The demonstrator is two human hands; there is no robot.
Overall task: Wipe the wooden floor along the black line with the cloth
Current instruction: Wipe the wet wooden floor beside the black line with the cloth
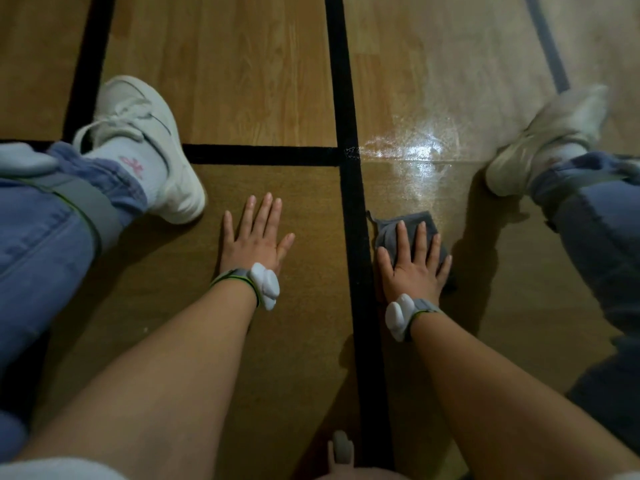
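While my left hand (254, 242) braces flat, my right hand (414, 263) presses spread fingers on the grey cloth (408, 233) just right of the black line (353, 209); soft, limp, probably damp, best pinned under the palm.

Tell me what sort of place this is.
Probably an indoor gym or sports hall, though little shows. The floor is glossy wooden planking, black lines cross it like court markings, and a fainter grey line runs at top right.
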